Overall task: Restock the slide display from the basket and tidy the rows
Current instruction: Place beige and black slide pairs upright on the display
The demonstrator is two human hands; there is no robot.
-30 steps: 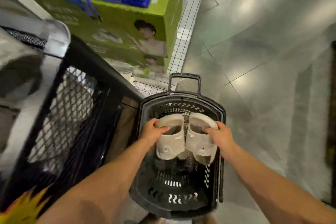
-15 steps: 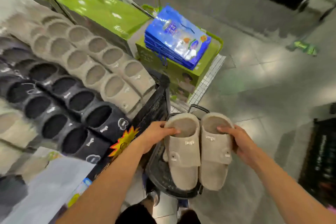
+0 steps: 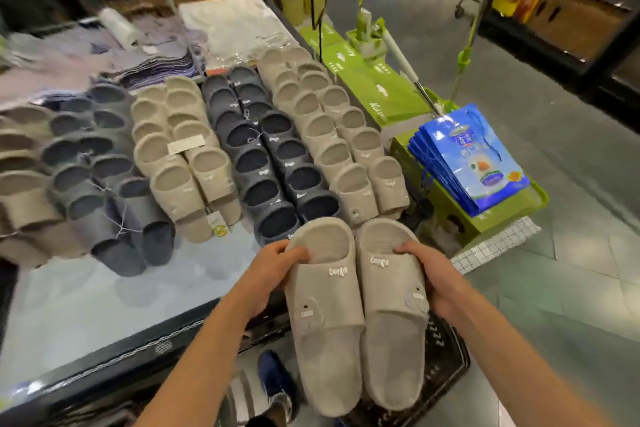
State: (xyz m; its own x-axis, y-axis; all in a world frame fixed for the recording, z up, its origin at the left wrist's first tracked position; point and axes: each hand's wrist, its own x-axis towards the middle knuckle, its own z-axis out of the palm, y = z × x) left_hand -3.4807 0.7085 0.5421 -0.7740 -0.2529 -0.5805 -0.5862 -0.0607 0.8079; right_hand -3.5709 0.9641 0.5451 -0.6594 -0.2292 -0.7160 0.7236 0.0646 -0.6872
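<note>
Overlapping rows of slides (image 3: 263, 163), grey, beige and dark, cover the far half of the display surface (image 3: 104, 305). Off the surface's near right corner, a person's left hand (image 3: 273, 274) grips a beige slide (image 3: 325, 315), fingers curled into its opening, while the right hand (image 3: 436, 281) grasps a second beige slide (image 3: 391, 305) the same way. The two hang side by side, touching, above a black basket (image 3: 446, 357). Blue bags (image 3: 471, 156) lie stacked at right.

Beyond the left hand (image 3: 273, 276), packed slide rows (image 3: 304, 135) fill the display; bare display top (image 3: 104, 305) lies open to its left. A green box (image 3: 446, 215) stands beyond the right hand (image 3: 434, 276).
</note>
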